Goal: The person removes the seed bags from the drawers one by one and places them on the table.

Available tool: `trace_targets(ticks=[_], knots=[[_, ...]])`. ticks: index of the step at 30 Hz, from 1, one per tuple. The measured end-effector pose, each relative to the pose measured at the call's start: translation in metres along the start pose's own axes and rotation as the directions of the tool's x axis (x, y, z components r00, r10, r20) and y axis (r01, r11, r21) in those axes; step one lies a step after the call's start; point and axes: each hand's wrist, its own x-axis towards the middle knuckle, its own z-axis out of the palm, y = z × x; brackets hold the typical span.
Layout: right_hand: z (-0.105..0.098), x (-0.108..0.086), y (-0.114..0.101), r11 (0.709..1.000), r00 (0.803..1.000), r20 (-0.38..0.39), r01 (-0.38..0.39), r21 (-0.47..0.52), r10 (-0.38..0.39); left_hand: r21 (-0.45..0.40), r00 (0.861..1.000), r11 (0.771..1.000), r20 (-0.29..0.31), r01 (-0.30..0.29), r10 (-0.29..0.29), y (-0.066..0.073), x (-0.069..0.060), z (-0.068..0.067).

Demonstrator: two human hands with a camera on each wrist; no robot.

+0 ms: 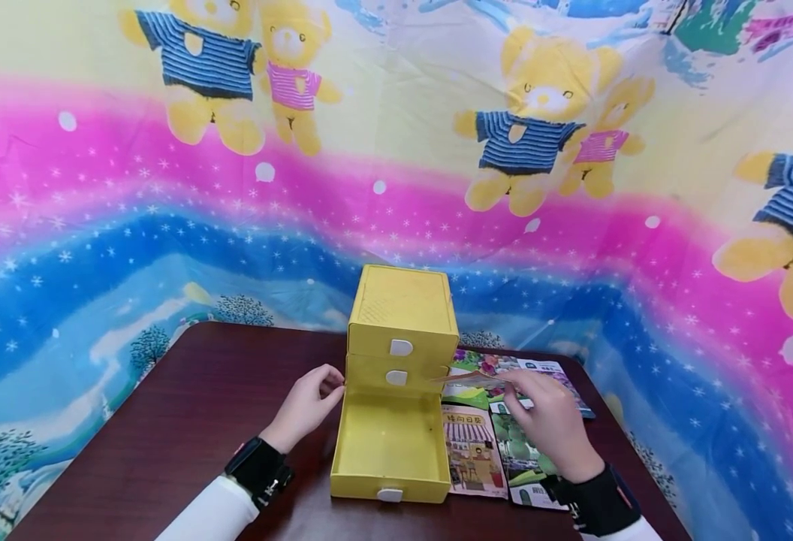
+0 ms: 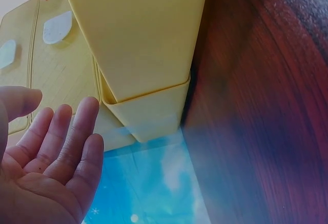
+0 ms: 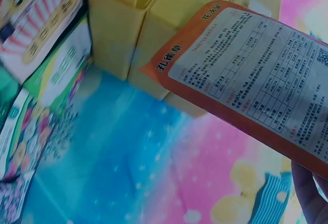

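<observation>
A yellow drawer unit (image 1: pixel 403 300) stands on the table with its bottom drawer (image 1: pixel 356 487) pulled out and bare inside. The two upper drawers, each with a white tab, are closed. Beside the unit's left side is my left hand (image 1: pixel 305 406); in the left wrist view its fingers (image 2: pixel 77 131) are loosely bent and hold nothing. My right hand (image 1: pixel 550 417) pinches an orange-edged seed packet (image 3: pixel 241 85) by one end, above other packets to the right of the unit. The held packet's printed white label shows in the right wrist view, while the head view sees it nearly edge-on.
Several seed packets lie right of the drawer unit, among them a pink one with a striped awning (image 1: pixel 472 451) and a green one (image 1: pixel 525 458). Flowered packets (image 1: pixel 552 368) lie farther back. A patterned cloth (image 1: pixel 383 188) hangs behind the dark wooden table (image 1: pixel 234 391).
</observation>
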Motion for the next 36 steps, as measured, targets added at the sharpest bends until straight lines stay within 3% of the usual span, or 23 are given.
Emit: trace_targets(ticks=[2, 3, 5, 10, 12, 21, 25, 28, 32, 36], knots=[[0.002, -0.014, 0.018, 1.000, 1.000, -0.025, -0.001, -0.010, 0.000, 0.000, 1.000, 1.000, -0.001, 0.000, 0.000, 0.000, 0.000, 0.000], [-0.006, -0.010, 0.015, 0.999, 1.000, -0.014, -0.018, -0.036, 0.018, 0.002, 1.000, 1.000, -0.002, 0.001, -0.001, 0.000, 0.000, 0.001], [-0.001, -0.027, 0.036, 0.999, 0.999, -0.043, -0.018, -0.040, 0.016, 0.007, 1.000, 1.000, -0.003, 0.002, -0.002, 0.000, -0.001, 0.001], [-0.037, -0.011, 0.018, 0.992, 0.997, 0.009, -0.079, -0.096, 0.081, 0.017, 1.000, 1.000, -0.010, 0.005, -0.004, -0.004, -0.002, 0.003], [-0.058, 0.002, 0.002, 0.980, 0.989, 0.055, -0.130, -0.148, 0.139, 0.021, 1.000, 1.000, -0.011, 0.002, -0.002, -0.005, -0.002, 0.003], [-0.084, -0.030, 0.025, 0.928, 0.948, 0.084, -0.280, -0.248, 0.308, 0.029, 1.000, 1.000, -0.004, 0.003, -0.003, -0.003, -0.004, 0.001], [-0.095, -0.046, 0.035, 0.890, 0.903, 0.139, -0.357, -0.284, 0.407, 0.029, 1.000, 1.000, -0.001, 0.005, -0.005, -0.004, -0.003, 0.001], [-0.102, -0.056, 0.039, 0.855, 0.850, 0.201, -0.416, -0.311, 0.487, 0.030, 1.000, 1.000, -0.006, -0.002, 0.002, -0.005, -0.002, 0.001], [-0.108, -0.067, 0.042, 0.817, 0.798, 0.248, -0.452, -0.358, 0.550, 0.035, 1.000, 0.999, -0.017, -0.023, 0.024, -0.005, -0.003, 0.000], [-0.114, -0.074, 0.046, 0.790, 0.759, 0.278, -0.467, -0.397, 0.588, 0.043, 1.000, 0.999, -0.009, -0.016, 0.016, -0.005, -0.004, -0.001]])
